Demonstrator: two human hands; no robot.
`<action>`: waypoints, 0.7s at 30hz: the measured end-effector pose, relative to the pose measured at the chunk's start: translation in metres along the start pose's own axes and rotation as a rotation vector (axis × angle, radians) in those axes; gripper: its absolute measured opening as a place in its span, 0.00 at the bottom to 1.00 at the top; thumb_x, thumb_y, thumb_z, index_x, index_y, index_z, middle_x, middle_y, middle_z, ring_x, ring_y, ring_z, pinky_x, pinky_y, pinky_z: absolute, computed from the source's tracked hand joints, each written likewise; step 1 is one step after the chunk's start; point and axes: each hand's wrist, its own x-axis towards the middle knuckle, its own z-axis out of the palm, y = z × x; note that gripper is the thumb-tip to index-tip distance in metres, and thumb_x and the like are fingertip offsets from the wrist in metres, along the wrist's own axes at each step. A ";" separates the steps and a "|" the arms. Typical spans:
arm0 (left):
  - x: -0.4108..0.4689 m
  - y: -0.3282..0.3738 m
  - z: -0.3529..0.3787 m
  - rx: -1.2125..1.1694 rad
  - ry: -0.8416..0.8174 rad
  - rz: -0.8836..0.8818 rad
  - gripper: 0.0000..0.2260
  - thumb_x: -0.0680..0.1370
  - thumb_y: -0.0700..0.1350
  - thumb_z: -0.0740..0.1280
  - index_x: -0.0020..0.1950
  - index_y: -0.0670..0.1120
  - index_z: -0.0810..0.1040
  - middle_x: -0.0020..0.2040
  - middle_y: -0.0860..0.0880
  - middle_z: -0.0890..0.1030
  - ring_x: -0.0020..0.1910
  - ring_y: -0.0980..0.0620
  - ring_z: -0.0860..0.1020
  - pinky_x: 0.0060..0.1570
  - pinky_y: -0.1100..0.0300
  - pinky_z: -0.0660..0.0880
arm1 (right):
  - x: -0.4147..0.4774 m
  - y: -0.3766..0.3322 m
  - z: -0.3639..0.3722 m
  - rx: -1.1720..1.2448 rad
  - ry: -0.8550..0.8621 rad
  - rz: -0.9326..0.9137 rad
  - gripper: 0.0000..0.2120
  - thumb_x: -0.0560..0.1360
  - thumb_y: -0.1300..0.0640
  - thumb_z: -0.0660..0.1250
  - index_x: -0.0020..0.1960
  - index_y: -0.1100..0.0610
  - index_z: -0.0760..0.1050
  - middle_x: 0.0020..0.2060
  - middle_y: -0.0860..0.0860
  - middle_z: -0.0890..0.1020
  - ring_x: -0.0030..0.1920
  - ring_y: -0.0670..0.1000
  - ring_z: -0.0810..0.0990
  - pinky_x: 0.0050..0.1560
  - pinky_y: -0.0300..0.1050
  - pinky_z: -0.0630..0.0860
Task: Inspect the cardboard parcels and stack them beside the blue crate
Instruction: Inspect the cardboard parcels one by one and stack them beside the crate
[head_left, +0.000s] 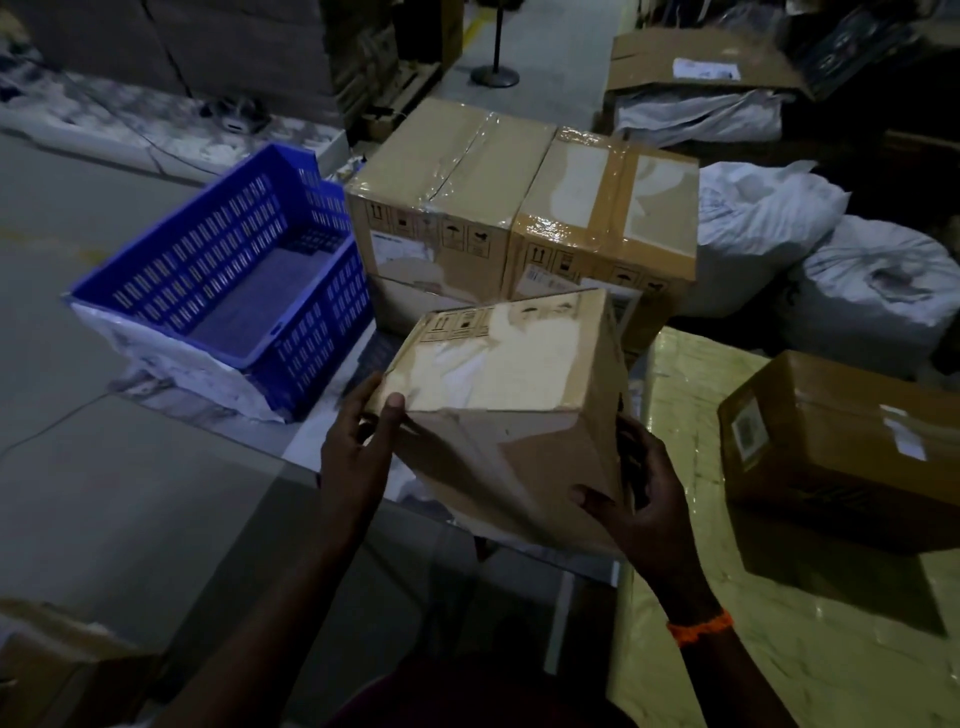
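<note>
I hold a cardboard parcel (511, 410) tilted in the air at the centre of the head view, its torn label side facing up. My left hand (358, 447) grips its left corner and my right hand (636, 501) grips its lower right edge. Two taped parcels, a left one (447, 208) and a right one (605, 208), stand side by side just right of the blue crate (218, 270). The crate is slatted, holds nothing visible and sits at the left.
A darker brown box (841, 457) rests on a yellowish wrapped surface (727, 649) at the right. White sacks (769, 234) lie behind the parcels. An open carton (701, 62) sits at the back right. A post base (495, 74) stands on the far floor.
</note>
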 end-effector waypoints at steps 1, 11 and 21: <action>-0.001 0.004 0.006 -0.002 -0.020 0.024 0.23 0.81 0.62 0.64 0.75 0.58 0.70 0.71 0.52 0.72 0.62 0.55 0.75 0.57 0.56 0.78 | -0.004 0.004 -0.006 0.008 0.018 0.011 0.42 0.67 0.51 0.80 0.77 0.45 0.66 0.71 0.40 0.75 0.71 0.43 0.74 0.68 0.49 0.77; 0.004 0.003 0.004 0.008 0.058 0.114 0.18 0.82 0.55 0.65 0.71 0.55 0.75 0.70 0.53 0.74 0.64 0.55 0.74 0.57 0.60 0.75 | -0.002 0.000 -0.005 -0.098 0.023 -0.025 0.41 0.68 0.38 0.77 0.78 0.43 0.67 0.72 0.42 0.75 0.71 0.45 0.74 0.68 0.51 0.77; 0.011 0.013 -0.071 -0.004 0.151 0.101 0.12 0.86 0.53 0.59 0.58 0.53 0.81 0.54 0.54 0.82 0.54 0.54 0.80 0.47 0.58 0.75 | 0.053 -0.048 0.122 -0.539 -0.443 -0.455 0.43 0.66 0.48 0.81 0.76 0.58 0.70 0.67 0.59 0.75 0.66 0.57 0.70 0.67 0.54 0.71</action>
